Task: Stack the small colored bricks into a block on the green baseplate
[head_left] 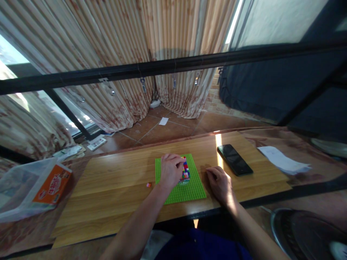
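A green studded baseplate (pixel 195 187) lies on the wooden table in front of me. On it stands a small block of multicoloured toy bricks (pixel 185 171), with red, white, blue and orange pieces showing. My left hand (pixel 171 169) is over the plate, its thumb and fingers pinched together at the far end of the bricks. What sits between those fingertips is too small and covered to make out. Right of the plate, my right hand (pixel 220 183) rests on the tabletop with curled fingers and no object showing in it. A tiny orange and pink brick piece (pixel 149 185) lies left of the plate.
A black phone (pixel 234 160) lies on the table (pixel 116 184) to the right. White papers (pixel 283 159) are beyond it. A clear plastic box (pixel 25 184) with an orange label stands at the left. A dark metal bar (pixel 121 70) crosses before the curtains.
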{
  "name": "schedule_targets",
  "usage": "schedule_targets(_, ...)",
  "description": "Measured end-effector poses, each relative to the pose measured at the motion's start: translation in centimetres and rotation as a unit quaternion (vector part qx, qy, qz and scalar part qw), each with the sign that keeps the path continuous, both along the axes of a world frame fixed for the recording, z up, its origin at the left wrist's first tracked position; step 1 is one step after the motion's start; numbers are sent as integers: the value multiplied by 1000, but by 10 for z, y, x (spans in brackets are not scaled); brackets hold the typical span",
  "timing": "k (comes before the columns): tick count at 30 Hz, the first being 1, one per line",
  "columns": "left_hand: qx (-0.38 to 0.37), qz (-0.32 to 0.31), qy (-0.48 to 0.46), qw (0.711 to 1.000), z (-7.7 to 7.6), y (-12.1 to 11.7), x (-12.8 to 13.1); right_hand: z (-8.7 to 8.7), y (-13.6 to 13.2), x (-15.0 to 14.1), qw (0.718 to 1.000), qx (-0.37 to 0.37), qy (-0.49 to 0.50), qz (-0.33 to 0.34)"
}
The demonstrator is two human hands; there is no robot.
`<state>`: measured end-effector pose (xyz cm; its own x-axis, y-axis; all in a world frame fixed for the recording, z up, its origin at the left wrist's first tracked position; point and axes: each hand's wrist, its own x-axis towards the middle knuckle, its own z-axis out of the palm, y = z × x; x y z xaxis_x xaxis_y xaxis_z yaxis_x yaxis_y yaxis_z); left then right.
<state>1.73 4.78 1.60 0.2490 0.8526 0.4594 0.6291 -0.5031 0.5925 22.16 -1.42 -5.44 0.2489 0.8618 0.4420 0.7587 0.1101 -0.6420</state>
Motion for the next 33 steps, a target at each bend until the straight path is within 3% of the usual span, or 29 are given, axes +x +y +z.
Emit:
schedule_targets(8,-2,20,37,999,0,1,3,-3,1,2,1000,0,-7,1)
schedule_targets(24,-80,6,-38,996,8,2,-10,-3,0,2,1000,1,-4,-3)
schedule_targets(33,-222,19,-67,972,4,16,-4,-2,0,3,1000,0,-10,-1)
